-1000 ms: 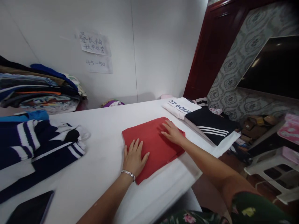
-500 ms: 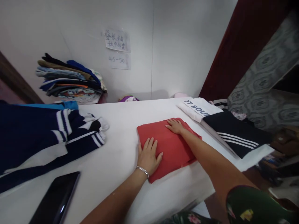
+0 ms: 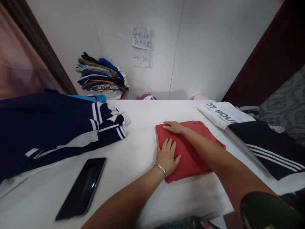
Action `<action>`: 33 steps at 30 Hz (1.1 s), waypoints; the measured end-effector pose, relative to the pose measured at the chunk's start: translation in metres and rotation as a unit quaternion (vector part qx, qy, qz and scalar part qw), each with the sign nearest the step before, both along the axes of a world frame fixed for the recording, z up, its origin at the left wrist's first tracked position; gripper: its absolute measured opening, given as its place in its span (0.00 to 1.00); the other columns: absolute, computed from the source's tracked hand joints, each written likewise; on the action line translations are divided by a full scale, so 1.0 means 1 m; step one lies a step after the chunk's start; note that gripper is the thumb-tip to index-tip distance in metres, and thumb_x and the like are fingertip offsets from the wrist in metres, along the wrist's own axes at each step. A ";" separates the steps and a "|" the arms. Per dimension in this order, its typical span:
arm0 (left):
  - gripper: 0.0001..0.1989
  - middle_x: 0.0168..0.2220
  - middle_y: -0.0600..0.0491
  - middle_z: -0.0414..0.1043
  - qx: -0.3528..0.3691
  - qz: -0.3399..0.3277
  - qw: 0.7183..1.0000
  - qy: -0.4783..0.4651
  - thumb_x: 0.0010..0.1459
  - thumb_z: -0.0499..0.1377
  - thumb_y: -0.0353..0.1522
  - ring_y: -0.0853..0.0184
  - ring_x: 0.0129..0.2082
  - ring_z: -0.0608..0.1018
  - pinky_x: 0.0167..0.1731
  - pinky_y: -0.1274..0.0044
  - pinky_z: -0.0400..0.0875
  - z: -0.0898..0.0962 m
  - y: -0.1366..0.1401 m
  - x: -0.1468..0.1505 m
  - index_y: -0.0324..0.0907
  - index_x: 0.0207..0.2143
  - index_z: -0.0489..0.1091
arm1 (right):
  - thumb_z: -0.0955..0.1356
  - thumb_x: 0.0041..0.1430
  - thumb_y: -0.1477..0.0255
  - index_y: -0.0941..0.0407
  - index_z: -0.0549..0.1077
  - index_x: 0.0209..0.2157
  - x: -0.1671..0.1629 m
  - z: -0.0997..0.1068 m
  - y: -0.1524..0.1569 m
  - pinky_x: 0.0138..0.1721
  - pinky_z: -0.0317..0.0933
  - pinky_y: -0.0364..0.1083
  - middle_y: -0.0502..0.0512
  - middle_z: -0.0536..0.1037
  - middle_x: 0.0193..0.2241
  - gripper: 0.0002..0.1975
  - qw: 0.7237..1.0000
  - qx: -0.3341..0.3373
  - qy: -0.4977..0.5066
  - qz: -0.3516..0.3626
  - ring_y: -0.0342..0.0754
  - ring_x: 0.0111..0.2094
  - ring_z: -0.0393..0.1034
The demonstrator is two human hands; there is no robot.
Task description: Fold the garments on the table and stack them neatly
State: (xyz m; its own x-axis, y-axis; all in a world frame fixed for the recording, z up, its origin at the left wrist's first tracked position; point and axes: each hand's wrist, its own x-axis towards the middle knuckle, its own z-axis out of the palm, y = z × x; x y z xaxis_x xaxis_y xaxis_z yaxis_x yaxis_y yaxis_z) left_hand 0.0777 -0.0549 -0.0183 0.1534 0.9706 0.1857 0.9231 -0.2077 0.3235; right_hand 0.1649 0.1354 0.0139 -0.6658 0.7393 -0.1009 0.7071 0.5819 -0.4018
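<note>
Head view: I see the left hand (image 3: 167, 158), fingers wide, right hand (image 3: 175, 127), fingers narrower, both on folded red cloth (image 3: 190, 161).

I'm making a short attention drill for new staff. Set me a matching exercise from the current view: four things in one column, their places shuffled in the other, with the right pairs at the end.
Things
1. Folded red garment
2. Phone
3. Bracelet
4. Handwritten paper signs

Places
A. On the pale wall
B. Around the left wrist
C. Under the left hand and the right hand
D. On the white table, near the navy clothing

Right pairs: 1-C, 2-D, 3-B, 4-A
</note>
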 end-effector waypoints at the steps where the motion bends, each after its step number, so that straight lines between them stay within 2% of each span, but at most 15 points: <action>1: 0.32 0.66 0.46 0.49 0.000 -0.001 1.000 -0.002 0.59 0.49 0.44 0.54 0.65 0.51 0.57 0.53 0.56 0.000 0.000 0.000 0.41 0.63 0.53 | 0.58 0.61 0.49 0.55 0.62 0.60 -0.014 0.002 0.001 0.61 0.48 0.50 0.57 0.63 0.60 0.34 1.000 -0.009 -0.001 0.011 0.54 0.61 0.56; 4: 0.32 0.66 0.46 0.49 0.005 -0.006 1.000 -0.010 0.59 0.49 0.44 0.54 0.65 0.51 0.57 0.53 0.57 0.000 -0.001 -0.001 0.40 0.63 0.53 | 0.60 0.59 0.48 0.54 0.68 0.57 -0.044 0.006 0.008 0.55 0.55 0.47 0.57 0.70 0.55 0.32 0.999 -0.004 -0.041 0.034 0.54 0.55 0.65; 7: 0.32 0.66 0.45 0.49 0.002 -0.011 1.000 -0.019 0.59 0.49 0.43 0.53 0.65 0.50 0.56 0.53 0.57 0.000 -0.002 -0.001 0.39 0.63 0.53 | 0.60 0.57 0.45 0.54 0.75 0.48 -0.059 0.008 0.014 0.46 0.60 0.45 0.58 0.77 0.47 0.32 0.994 0.009 -0.095 0.058 0.55 0.47 0.71; 9: 0.32 0.67 0.45 0.48 0.000 -0.012 1.000 -0.023 0.59 0.49 0.43 0.53 0.65 0.50 0.56 0.52 0.58 -0.001 -0.002 -0.001 0.39 0.63 0.53 | 0.57 0.57 0.42 0.55 0.78 0.42 -0.063 0.007 0.015 0.40 0.61 0.45 0.59 0.79 0.42 0.34 0.992 0.036 -0.118 0.042 0.55 0.43 0.72; 12: 0.32 0.67 0.45 0.48 -0.002 -0.012 1.000 -0.026 0.59 0.50 0.43 0.52 0.65 0.50 0.55 0.52 0.58 -0.001 -0.001 0.000 0.39 0.63 0.53 | 0.52 0.58 0.41 0.55 0.78 0.40 -0.064 -0.002 0.012 0.38 0.59 0.46 0.60 0.79 0.39 0.38 0.988 0.103 -0.117 -0.004 0.54 0.42 0.72; 17: 0.32 0.66 0.45 0.48 0.000 -0.006 1.000 -0.031 0.59 0.50 0.43 0.52 0.65 0.50 0.55 0.53 0.58 -0.001 0.002 0.000 0.40 0.63 0.53 | 0.50 0.59 0.42 0.55 0.77 0.41 -0.063 -0.017 0.009 0.40 0.58 0.46 0.61 0.79 0.41 0.38 0.984 0.115 -0.134 -0.021 0.53 0.43 0.71; 23: 0.32 0.66 0.45 0.49 0.010 -0.007 1.000 -0.026 0.59 0.50 0.43 0.53 0.65 0.51 0.55 0.54 0.59 -0.001 0.001 -0.001 0.39 0.62 0.54 | 0.49 0.63 0.46 0.55 0.76 0.42 -0.065 -0.012 0.004 0.41 0.58 0.45 0.60 0.78 0.43 0.36 0.987 0.114 -0.117 -0.010 0.52 0.44 0.70; 29: 0.31 0.66 0.45 0.50 0.013 -0.006 1.000 -0.017 0.59 0.49 0.44 0.53 0.65 0.52 0.55 0.55 0.60 0.001 0.000 -0.002 0.39 0.62 0.55 | 0.51 0.66 0.52 0.55 0.68 0.54 -0.038 -0.011 -0.007 0.54 0.50 0.50 0.59 0.71 0.53 0.30 0.988 0.140 -0.061 -0.004 0.53 0.54 0.62; 33: 0.31 0.66 0.46 0.50 0.008 -0.003 1.000 -0.008 0.59 0.48 0.44 0.53 0.65 0.52 0.55 0.55 0.59 0.001 0.001 -0.001 0.40 0.62 0.54 | 0.53 0.65 0.52 0.52 0.59 0.61 -0.017 -0.017 -0.005 0.59 0.43 0.57 0.57 0.62 0.61 0.30 0.992 0.091 -0.085 -0.015 0.55 0.61 0.54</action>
